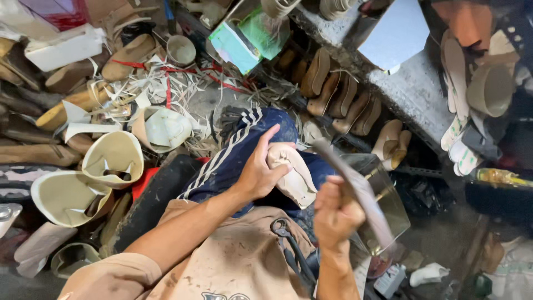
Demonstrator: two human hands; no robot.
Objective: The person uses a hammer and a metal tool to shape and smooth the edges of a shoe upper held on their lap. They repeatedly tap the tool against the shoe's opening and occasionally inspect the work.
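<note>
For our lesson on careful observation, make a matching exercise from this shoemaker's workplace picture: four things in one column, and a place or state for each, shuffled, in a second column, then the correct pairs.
Things:
1. left hand
2. right hand
3. pliers
4. wooden shoe lasts

Places or states:
A. lined up under the grey ledge, ahead of the knee
B. gripping a blurred tool
C. lying on the lap, on the beige apron
D. pressing the pale shoe upper against the knee

Pairs: 1-D, 2-B, 3-C, 4-A
</note>
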